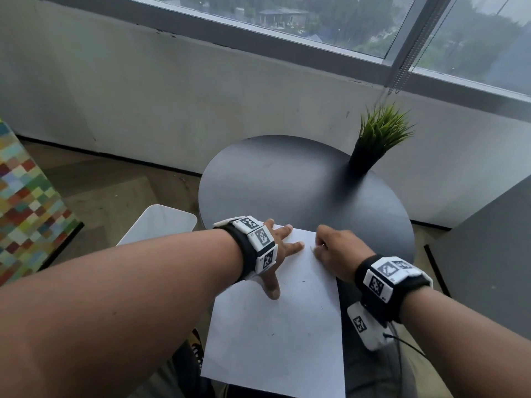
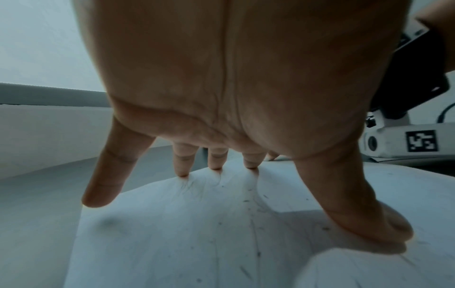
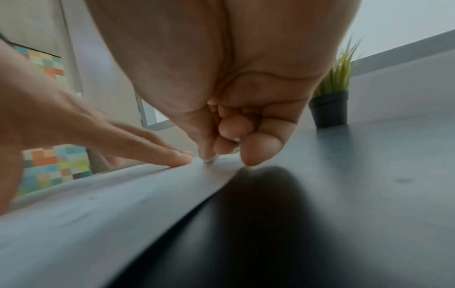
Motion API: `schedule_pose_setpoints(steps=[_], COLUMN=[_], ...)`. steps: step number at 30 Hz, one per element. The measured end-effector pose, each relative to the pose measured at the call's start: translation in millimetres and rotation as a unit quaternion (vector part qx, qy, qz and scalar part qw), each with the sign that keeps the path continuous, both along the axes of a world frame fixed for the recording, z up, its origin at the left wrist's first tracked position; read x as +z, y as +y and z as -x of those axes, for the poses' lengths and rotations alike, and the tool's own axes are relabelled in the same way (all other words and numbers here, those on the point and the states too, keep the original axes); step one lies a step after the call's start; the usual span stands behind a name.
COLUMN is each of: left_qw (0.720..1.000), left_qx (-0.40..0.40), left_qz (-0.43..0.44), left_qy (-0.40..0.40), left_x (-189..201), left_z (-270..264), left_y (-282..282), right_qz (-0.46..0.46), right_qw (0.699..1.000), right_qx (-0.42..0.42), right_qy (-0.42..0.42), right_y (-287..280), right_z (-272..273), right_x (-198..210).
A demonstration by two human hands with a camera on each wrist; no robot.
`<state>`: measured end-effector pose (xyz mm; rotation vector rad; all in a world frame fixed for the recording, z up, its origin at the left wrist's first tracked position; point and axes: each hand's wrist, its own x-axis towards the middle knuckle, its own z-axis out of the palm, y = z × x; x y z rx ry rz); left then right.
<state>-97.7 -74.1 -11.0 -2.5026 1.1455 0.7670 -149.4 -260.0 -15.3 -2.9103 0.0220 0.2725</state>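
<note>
Left forearm nearest; left hand (image 1: 283,246) spread flat, fingers straight, pressed on paper sheet (image 1: 275,334) so sheet is pinned against sliding. Beside it, right hand (image 1: 337,254) curled, far corner nipped by thumb and fingertips, probably for folding. Sheet laid on round table (image 1: 287,179), beneath both hands.
</note>
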Motion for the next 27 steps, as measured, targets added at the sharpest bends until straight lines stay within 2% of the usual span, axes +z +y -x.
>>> schedule_pose_setpoints(steps=[3,4,6,8,9,12,13,18,23,25,27], left_qw=[1.000,1.000,1.000,1.000,1.000,1.000,1.000,1.000,0.991,0.983,0.972], left_qx=[0.004,0.005,0.005,0.006,0.005,0.002,0.003,0.014,0.056,0.076,0.115], left_qz=[0.009,0.006,0.001,-0.001,-0.002,0.004,0.003,0.004,0.119,0.163,0.203], left_qy=[0.006,0.007,0.006,0.006,0.006,0.005,0.008,0.016,0.001,-0.026,-0.037], left_x=[-1,0,0,0,-1,-3,-3,-2,-8,-13,-17], left_z=[-1,-1,-1,0,-1,-2,-3,0,15,25,35], left_y=[0,0,-1,-3,-3,-2,-2,2,23,34,47], right_qz=[-0.020,-0.024,-0.022,-0.018,-0.007,-0.002,-0.009,-0.026,-0.068,-0.075,-0.084], right_qw=[0.993,0.994,0.999,0.999,1.000,0.993,0.993,0.995,0.974,0.972,0.987], right_qx=[0.112,0.104,0.024,-0.019,-0.006,0.113,0.114,-0.094,-0.216,-0.214,-0.126], right_qy=[-0.001,0.010,0.026,0.020,0.016,0.020,0.030,0.030,-0.016,-0.059,-0.059], right_y=[17,14,-2,-13,-8,16,15,-40,-83,-76,-48], right_z=[21,20,7,1,4,24,25,-2,9,24,45], right_x=[-11,-8,2,4,4,-3,-3,-1,-10,-12,-10])
